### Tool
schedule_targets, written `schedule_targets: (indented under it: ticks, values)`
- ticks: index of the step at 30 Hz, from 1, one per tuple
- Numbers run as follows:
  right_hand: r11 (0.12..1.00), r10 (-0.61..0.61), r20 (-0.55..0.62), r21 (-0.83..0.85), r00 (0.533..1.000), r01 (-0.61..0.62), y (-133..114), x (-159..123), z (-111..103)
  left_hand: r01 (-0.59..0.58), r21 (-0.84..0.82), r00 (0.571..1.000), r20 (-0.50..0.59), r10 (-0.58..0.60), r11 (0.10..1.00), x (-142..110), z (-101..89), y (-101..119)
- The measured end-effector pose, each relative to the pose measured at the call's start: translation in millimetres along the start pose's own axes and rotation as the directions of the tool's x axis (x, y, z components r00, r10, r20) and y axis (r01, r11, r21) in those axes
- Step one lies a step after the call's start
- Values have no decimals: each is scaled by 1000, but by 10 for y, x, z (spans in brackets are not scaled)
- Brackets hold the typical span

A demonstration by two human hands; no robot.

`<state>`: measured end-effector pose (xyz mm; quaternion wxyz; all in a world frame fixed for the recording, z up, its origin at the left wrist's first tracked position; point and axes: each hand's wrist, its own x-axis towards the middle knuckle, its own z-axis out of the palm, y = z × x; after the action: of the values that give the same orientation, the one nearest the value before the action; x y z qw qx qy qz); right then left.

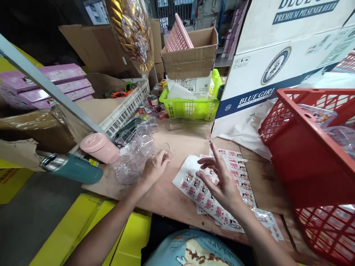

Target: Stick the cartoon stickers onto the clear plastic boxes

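Two bare hands are over the light brown wooden counter point(163, 197) in the head view, and the left hand point(155, 166) is down just beside a row of clear, moulded plastic containers point(131, 162), its fingers curled inward; a faint transparent edge shows by them, but whether they grip it, I cannot tell! Over to the right hand point(223, 181), up above the overlapping white sheets of pig-and-cat stickers point(205, 195), fingers spread wide, nothing clasped between them, index finger pointing forward, with a small, blurred pinkish scrap point(208, 135) at or just beyond its tip. And the progress? Part-way, by my judgement: many printed rows are still on the sheets, and the clear containers at left look unlabelled, though glare makes that uncertain. Far right, the tall red plastic basket point(310, 155) carries more transparent plastic pieces point(338, 138), one with coloured marks too small to read. Left flank: a teal metal bottle point(79, 170) and a pink lidded cup point(100, 147), both lying tilted beside the containers.
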<state>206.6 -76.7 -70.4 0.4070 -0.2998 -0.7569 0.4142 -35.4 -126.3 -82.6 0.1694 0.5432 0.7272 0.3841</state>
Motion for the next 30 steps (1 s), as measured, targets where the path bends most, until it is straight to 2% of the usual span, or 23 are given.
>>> schedule_targets:
  ticks: [1,2,4,6,7,9,11,13,15,17,19,22,26,30]
  values:
    - [1000,-13,6,-22,1000,13,17,8,44,60,-226,998,6,-60,972,-4,36,64]
    - [999,-29,21,-41,999,30,39,27,79,125,-452,992,40,-120,883,-17,75,141]
    - [997,-69,77,-42,995,72,89,90,120,272,-770,962,199,-188,577,-60,155,302]
    - [996,-89,123,-10,988,91,125,157,102,415,-862,908,376,-184,291,-111,226,428]
    - [996,-87,113,-6,990,88,125,177,67,466,-863,882,437,-175,195,-136,255,470]
    - [999,-52,33,-4,998,52,74,159,-45,493,-865,864,474,-171,92,-185,303,521]
    - [993,33,-3,114,999,-33,-34,53,-175,473,-879,873,457,-174,66,-234,344,555]
    - [906,135,113,388,984,-169,-151,-119,-264,447,-892,885,431,-178,63,-286,394,599]
    - [711,178,280,627,943,-320,-227,-307,-277,436,-897,891,421,-170,64,-336,460,661]
    - [515,201,356,754,913,-408,-245,-464,-226,430,-901,896,417,-154,64,-378,536,725]
    - [371,231,371,821,900,-433,-224,-565,-158,431,-900,897,419,-142,67,-410,607,778]
    - [243,260,397,855,880,-458,-183,-623,-106,431,-897,899,418,-127,99,-435,685,823]
    - [154,261,429,866,865,-476,-167,-626,-119,414,-898,909,397,-129,149,-448,729,840]
    - [114,261,434,873,862,-474,-153,-625,-111,402,-901,914,383,-136,161,-451,732,836]
